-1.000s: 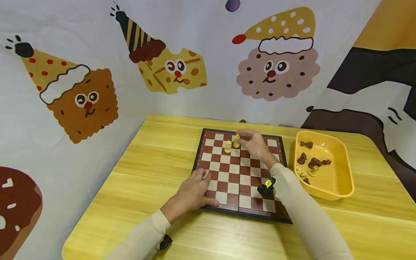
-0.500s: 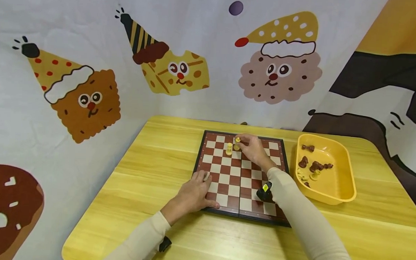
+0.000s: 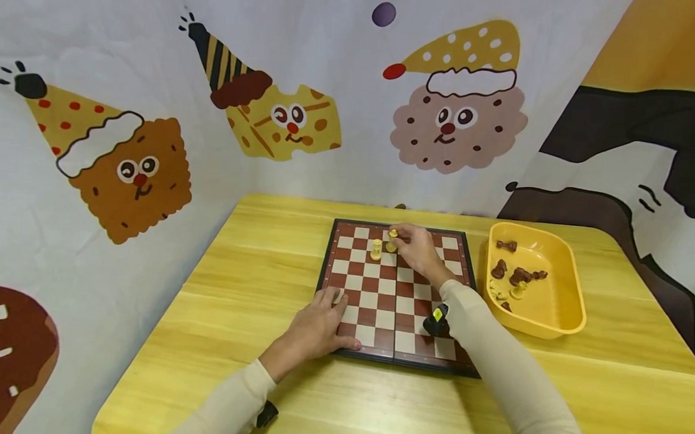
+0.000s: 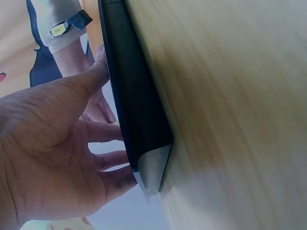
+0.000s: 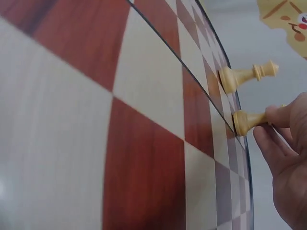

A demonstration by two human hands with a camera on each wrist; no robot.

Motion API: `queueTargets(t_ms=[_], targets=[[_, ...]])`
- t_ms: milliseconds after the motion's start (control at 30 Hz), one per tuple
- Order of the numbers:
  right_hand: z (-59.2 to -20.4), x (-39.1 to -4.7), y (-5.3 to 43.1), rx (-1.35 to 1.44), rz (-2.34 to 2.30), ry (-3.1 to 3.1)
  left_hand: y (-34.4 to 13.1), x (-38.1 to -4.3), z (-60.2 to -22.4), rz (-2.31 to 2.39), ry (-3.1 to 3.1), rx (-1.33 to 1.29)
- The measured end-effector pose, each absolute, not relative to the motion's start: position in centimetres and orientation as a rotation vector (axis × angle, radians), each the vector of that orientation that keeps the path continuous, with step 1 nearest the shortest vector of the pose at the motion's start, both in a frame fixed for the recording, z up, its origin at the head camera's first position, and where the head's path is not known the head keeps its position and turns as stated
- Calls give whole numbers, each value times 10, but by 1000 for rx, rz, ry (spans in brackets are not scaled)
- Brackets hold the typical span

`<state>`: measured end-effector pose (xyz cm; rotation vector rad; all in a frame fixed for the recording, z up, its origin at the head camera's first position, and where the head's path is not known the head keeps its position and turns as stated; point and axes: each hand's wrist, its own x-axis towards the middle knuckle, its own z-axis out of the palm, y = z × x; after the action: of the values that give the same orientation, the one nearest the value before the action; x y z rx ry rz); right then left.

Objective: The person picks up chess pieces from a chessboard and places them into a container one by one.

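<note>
My right hand pinches a cream chess piece between thumb and fingers at the far side of the red-and-white chessboard. The piece stands upright, its base at the board surface, its top mostly behind the fingers in the right wrist view. Just beside it, to the left in the head view, another cream chess piece with a crown-like top stands alone. My left hand rests on the board's near left corner. Its thumb and extended fingers touch the dark board edge in the left wrist view.
A yellow plastic tray stands right of the board, with several brown chess pieces and some cream ones lying inside. Both stand on a wooden table. A cartoon-printed wall covering rises behind the table.
My right fingers have drawn in around the cream piece, which stays at about the same spot on the board. My left hand stays at the corner. The head view has shifted slightly.
</note>
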<state>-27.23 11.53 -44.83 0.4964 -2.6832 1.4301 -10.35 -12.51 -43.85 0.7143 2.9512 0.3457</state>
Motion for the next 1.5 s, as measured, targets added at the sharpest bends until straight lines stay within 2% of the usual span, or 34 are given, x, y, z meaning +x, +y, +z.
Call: queueTargets(t_ms=[300,800,1500], targets=[[-424,-271,120,453,1588,-2530,-126,-101,-436,334,2963,719],[-411,-253,117,502,1599,-2584,-126,-98,-438,368,2939,702],[-414,-248,125,402,1583,-2620,-127,-102,-441,326,2952,740]])
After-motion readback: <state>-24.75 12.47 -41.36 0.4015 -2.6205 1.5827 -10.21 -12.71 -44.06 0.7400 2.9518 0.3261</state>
